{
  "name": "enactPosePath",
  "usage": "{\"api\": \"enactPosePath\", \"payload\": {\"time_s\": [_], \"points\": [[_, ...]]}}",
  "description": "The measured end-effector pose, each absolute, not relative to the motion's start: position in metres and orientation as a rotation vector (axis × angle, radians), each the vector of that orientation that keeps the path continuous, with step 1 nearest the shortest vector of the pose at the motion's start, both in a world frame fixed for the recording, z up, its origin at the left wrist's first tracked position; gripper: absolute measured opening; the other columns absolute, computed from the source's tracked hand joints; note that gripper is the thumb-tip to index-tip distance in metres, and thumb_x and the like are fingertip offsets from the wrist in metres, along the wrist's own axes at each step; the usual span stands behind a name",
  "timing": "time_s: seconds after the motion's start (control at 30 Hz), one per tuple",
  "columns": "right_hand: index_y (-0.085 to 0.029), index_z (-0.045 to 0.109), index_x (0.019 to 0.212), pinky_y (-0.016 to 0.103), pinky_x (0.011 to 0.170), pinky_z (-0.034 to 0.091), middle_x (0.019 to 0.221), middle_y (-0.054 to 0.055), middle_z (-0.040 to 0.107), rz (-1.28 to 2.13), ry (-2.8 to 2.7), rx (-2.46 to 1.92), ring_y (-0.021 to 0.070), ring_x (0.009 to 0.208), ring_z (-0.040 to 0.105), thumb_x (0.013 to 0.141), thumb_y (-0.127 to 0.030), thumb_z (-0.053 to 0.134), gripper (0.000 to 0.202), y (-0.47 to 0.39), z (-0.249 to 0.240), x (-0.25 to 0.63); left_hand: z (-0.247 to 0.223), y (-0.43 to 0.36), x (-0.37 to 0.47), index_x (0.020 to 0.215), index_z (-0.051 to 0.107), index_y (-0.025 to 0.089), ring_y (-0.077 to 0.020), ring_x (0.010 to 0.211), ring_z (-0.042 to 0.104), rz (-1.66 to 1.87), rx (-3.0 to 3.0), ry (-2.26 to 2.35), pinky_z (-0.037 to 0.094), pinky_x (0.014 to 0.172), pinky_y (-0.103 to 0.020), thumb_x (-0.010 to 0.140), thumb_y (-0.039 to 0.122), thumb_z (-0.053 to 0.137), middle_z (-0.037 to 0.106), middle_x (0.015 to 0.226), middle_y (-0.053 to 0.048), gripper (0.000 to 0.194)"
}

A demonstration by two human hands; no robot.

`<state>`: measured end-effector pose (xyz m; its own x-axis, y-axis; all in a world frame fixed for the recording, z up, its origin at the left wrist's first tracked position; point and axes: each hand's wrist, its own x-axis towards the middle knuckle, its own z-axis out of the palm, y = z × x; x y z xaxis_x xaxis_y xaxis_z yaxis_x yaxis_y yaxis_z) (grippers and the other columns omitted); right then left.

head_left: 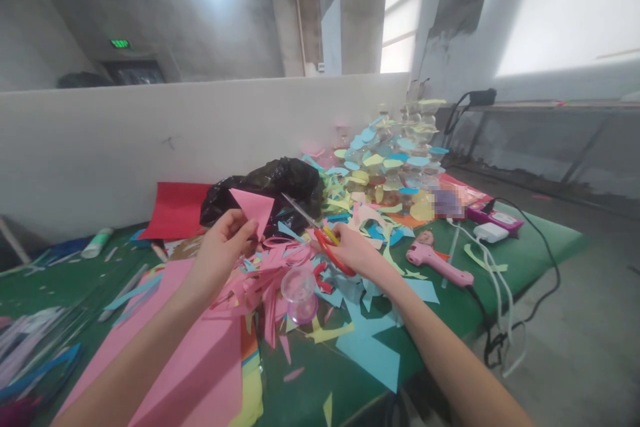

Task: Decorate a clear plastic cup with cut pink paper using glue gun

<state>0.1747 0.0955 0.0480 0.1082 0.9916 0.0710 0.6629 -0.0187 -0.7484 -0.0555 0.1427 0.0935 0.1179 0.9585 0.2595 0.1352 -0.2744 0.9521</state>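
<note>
My left hand [227,240] pinches a piece of pink paper [256,208] with an angular, pointed outline, holding it up above the scraps. In my right hand [357,250] is a pair of scissors [333,252] with red and yellow handles; the blades point up and left, a little apart from the paper. Beneath the hands lies a heap of pink paper strips [270,273]. A clear plastic cup [299,287] sits among the strips. Large pink sheets [200,347] lie under my left forearm, and blue paper pieces [370,347] are near my right forearm.
Behind the scraps is a black plastic bag [270,183] beside a red sheet [175,210]. Many clear cups with coloured paper discs [400,160] are stacked at the back right. A pink glue gun [440,265] and white cables [500,287] lie on the green table [545,233] at right.
</note>
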Motion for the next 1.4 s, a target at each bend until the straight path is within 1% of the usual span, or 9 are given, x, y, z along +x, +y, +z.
{"api": "enactPosePath", "payload": {"time_s": [0.1, 0.23, 0.3, 0.5, 0.67, 0.8, 1.0, 1.17, 1.4], "points": [[-0.022, 0.047, 0.096, 0.025, 0.055, 0.037, 0.074, -0.004, 0.057, 0.944, -1.596, -1.491, 0.0143, 0.061, 0.052, 0.076, -0.068, 0.066, 0.054, 0.096, 0.046, 0.175, 0.094, 0.143, -0.053, 0.077, 0.048, 0.022, -0.0089, 0.046, 0.052, 1.314, 1.507, 1.060, 0.042, 0.046, -0.021, 0.073, 0.041, 0.075, 0.050, 0.060, 0.008, 0.033], [-0.023, 0.043, 0.084, 0.025, 0.054, 0.035, 0.066, -0.006, 0.051, 1.021, -1.616, -1.336, 0.0133, 0.059, 0.048, 0.076, -0.065, 0.067, 0.049, 0.101, 0.037, 0.172, 0.090, 0.145, -0.050, 0.079, 0.049, 0.022, -0.0086, 0.043, 0.050, 1.369, 1.461, 1.053, 0.038, 0.043, -0.020, 0.073, 0.038, 0.074, 0.055, 0.057, 0.007, 0.031], [-0.023, 0.042, 0.083, 0.025, 0.054, 0.035, 0.065, -0.006, 0.051, 1.042, -1.616, -1.335, 0.0136, 0.059, 0.049, 0.075, -0.065, 0.069, 0.050, 0.103, 0.034, 0.171, 0.088, 0.147, -0.048, 0.079, 0.050, 0.021, -0.0085, 0.044, 0.050, 1.365, 1.427, 1.049, 0.039, 0.044, -0.020, 0.071, 0.038, 0.076, 0.058, 0.058, 0.006, 0.031], [-0.024, 0.041, 0.097, 0.026, 0.059, 0.041, 0.075, -0.005, 0.056, 1.195, -1.736, -1.245, 0.0136, 0.062, 0.052, 0.076, -0.062, 0.072, 0.053, 0.096, 0.037, 0.170, 0.084, 0.148, -0.044, 0.077, 0.051, 0.020, -0.0082, 0.049, 0.053, 1.361, 1.344, 1.021, 0.040, 0.048, -0.019, 0.063, 0.038, 0.081, 0.059, 0.060, 0.005, 0.038], [-0.024, 0.039, 0.095, 0.027, 0.058, 0.039, 0.074, -0.005, 0.057, 1.174, -1.740, -1.323, 0.0142, 0.062, 0.052, 0.075, -0.065, 0.071, 0.056, 0.094, 0.041, 0.170, 0.086, 0.146, -0.045, 0.078, 0.050, 0.021, -0.0088, 0.049, 0.052, 1.385, 1.306, 1.010, 0.040, 0.046, -0.019, 0.062, 0.038, 0.081, 0.059, 0.060, 0.005, 0.039], [-0.024, 0.040, 0.089, 0.026, 0.055, 0.039, 0.071, -0.005, 0.056, 1.142, -1.686, -1.341, 0.0144, 0.060, 0.053, 0.077, -0.067, 0.067, 0.052, 0.097, 0.040, 0.168, 0.087, 0.147, -0.044, 0.078, 0.050, 0.021, -0.0080, 0.049, 0.052, 1.396, 1.281, 0.995, 0.039, 0.046, -0.018, 0.061, 0.038, 0.082, 0.059, 0.060, 0.006, 0.040], [-0.023, 0.043, 0.091, 0.027, 0.057, 0.039, 0.071, -0.005, 0.057, 1.121, -1.734, -1.311, 0.0152, 0.063, 0.054, 0.075, -0.063, 0.071, 0.051, 0.097, 0.039, 0.168, 0.081, 0.145, -0.039, 0.083, 0.053, 0.021, -0.0089, 0.057, 0.058, 1.382, 1.256, 0.916, 0.048, 0.054, -0.020, 0.060, 0.038, 0.085, 0.060, 0.067, 0.006, 0.043], [-0.023, 0.041, 0.097, 0.027, 0.060, 0.041, 0.075, -0.004, 0.058, 1.149, -1.738, -1.292, 0.0152, 0.065, 0.054, 0.076, -0.061, 0.071, 0.053, 0.096, 0.036, 0.168, 0.081, 0.144, -0.039, 0.080, 0.054, 0.020, -0.0081, 0.056, 0.056, 1.395, 1.281, 0.917, 0.046, 0.051, -0.018, 0.063, 0.038, 0.084, 0.058, 0.066, 0.006, 0.039], [-0.023, 0.040, 0.093, 0.026, 0.060, 0.040, 0.073, -0.005, 0.056, 1.141, -1.759, -1.276, 0.0142, 0.064, 0.053, 0.080, -0.066, 0.066, 0.052, 0.094, 0.038, 0.167, 0.083, 0.146, -0.043, 0.078, 0.055, 0.020, -0.0084, 0.056, 0.052, 1.418, 1.210, 0.947, 0.042, 0.049, -0.017, 0.059, 0.039, 0.086, 0.055, 0.064, 0.006, 0.041]]}}
